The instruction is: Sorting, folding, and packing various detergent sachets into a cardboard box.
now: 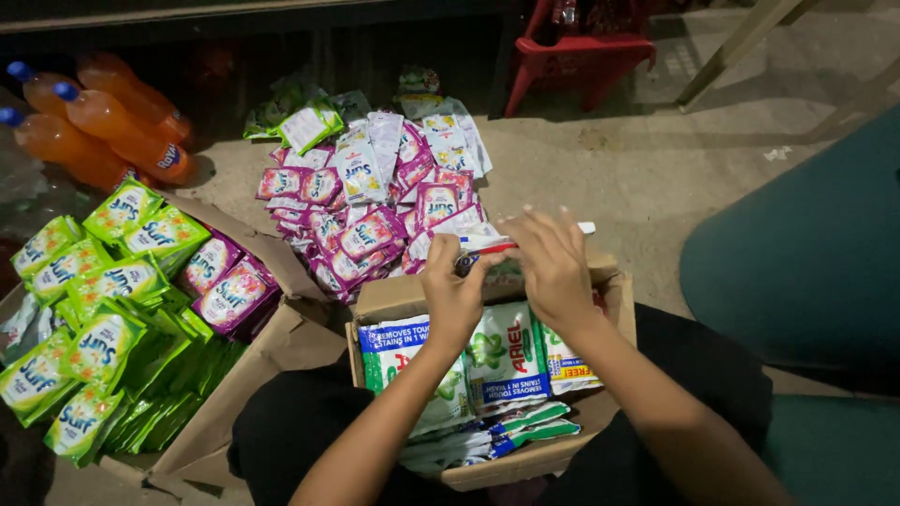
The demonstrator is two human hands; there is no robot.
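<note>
Leftmost, glossy green sachets (pixel 94 319) fill a torn cardboard box (pixel 281 347) beside orange plastic bottles (pixel 103 126). Pink sachets (pixel 375 211) lie heaped on the concrete floor. Both the left hand (pixel 455 290) and right hand (pixel 553 267) pinch a small white-and-red packet (pixel 487 245), seemingly a sachet strip, above a second box (pixel 394 295) of green-white packets.

Two bare hands working over a small open cardboard box (pixel 614 309) of green-and-white sachets (pixel 506 361).

The left hand (pixel 453 292) and right hand (pixel 553 265) are pinching a white sachet strip (pixel 487 244) together; pink-and-white sachets (pixel 375 201) are lying at twelve o'clock, green sachets (pixel 103 328) at nine, orange plastic drink bottles (pixel 94 126) at ten.
</note>
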